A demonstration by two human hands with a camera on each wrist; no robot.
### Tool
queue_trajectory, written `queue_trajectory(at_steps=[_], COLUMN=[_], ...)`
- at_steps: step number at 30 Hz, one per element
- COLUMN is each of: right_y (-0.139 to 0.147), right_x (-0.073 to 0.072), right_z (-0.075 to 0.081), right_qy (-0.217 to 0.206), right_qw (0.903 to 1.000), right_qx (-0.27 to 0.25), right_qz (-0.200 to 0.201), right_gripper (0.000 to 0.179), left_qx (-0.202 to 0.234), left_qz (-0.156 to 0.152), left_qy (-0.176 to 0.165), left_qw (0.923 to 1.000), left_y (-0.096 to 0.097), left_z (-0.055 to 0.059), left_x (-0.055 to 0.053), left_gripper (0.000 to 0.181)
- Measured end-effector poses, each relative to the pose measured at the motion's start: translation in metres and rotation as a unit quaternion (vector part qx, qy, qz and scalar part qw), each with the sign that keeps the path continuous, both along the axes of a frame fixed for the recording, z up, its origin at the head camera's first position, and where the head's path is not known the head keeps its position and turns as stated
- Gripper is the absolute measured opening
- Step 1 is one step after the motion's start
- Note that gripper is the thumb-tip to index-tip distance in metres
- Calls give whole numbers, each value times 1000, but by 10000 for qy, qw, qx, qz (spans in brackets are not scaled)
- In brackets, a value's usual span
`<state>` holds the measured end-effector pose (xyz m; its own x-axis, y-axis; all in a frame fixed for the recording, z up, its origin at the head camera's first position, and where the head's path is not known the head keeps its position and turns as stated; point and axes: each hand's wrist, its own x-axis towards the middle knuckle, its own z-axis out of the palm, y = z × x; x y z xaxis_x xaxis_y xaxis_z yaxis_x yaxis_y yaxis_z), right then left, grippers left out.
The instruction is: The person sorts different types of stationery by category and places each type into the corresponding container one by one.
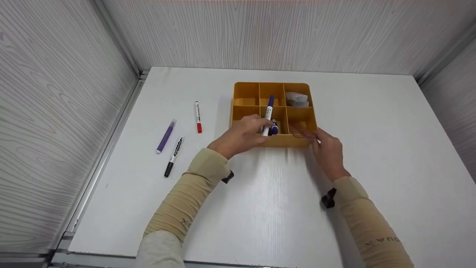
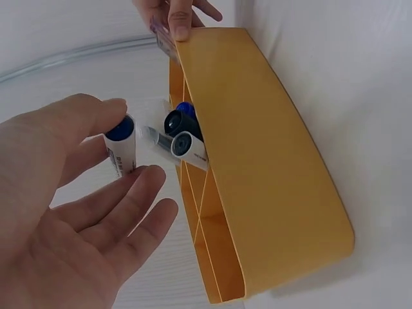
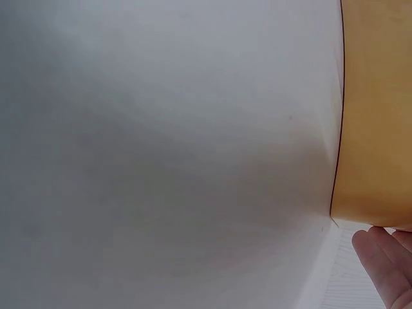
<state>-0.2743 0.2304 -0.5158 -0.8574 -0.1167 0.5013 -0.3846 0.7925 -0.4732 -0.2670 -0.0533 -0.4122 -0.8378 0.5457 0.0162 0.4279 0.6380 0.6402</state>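
My left hand [image 1: 245,134] pinches a white marker with a purple cap [image 1: 270,106] between thumb and fingers, tilted over the yellow compartment box [image 1: 284,141]. Seen from the left wrist, the white marker [image 2: 122,147] shows its dark blue end by the thumb, apart from the box wall. Several markers [image 1: 275,127] lean in the front middle compartment, their ends [image 2: 188,147] sticking out past the rim. At the box's near right corner, my right hand [image 1: 330,150] grips the wall, thumb at the rim. A clear flat piece [image 1: 303,131] lies by that thumb in the front right compartment.
Left of the box lie a red-capped marker [image 1: 198,117], a purple pen [image 1: 166,136] and a black-capped marker [image 1: 174,157] on the white table [image 1: 253,216]. Translucent white pieces [image 1: 297,99] fill the back right compartment. Grained panels [image 1: 260,37] border the table.
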Motion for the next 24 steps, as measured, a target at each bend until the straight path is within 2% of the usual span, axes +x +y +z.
queue_trajectory(at_steps=[7,14,20,24], right_y=[0,-1,0,-1], right_x=[0,1,0,0], right_z=[-2,2,1,-1], right_qy=[115,16,61,31], right_qw=[9999,10000,9999,10000], right_qx=[13,-7,2,-24], right_qz=[-46,-57,-95,-84], right_gripper=[14,14,14,17], left_qx=[-391,-1024,-1283,-1398], left_qz=[-288,-561,-635,-568], left_qy=[452,811,1053,1139], left_qw=[9978,9898,9841,9820], left_y=[18,33,44,47], left_z=[-1,-4,-5,-10], left_x=[-6,-14,-16,-17], left_gripper=[36,38,38,38])
